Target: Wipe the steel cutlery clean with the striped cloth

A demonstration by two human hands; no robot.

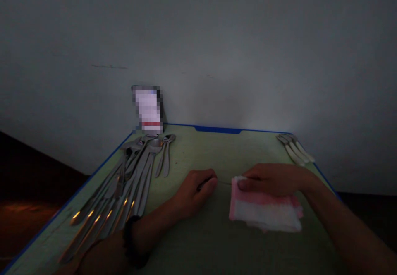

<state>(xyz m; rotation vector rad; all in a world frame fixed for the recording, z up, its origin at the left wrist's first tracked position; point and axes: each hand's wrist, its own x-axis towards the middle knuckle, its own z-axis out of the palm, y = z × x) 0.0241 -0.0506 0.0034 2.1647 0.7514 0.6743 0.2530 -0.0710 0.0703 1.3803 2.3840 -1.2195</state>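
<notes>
My left hand is closed around one end of a thin metal piece of cutlery, just left of the table's middle. Only a short stretch of its shaft shows between my hands, so its kind is hidden. My right hand pinches a folded pink and white cloth where the shaft's other end meets it. The cloth hangs down below my fingers. Left of my left arm lies a pile of metal cutlery, with large spoons among it. Two small spoons lie beside that pile.
Several white-handled forks lie at the far right corner of the pale green table, which has a blue edge. A phone with a blurred screen leans on the grey wall at the back left.
</notes>
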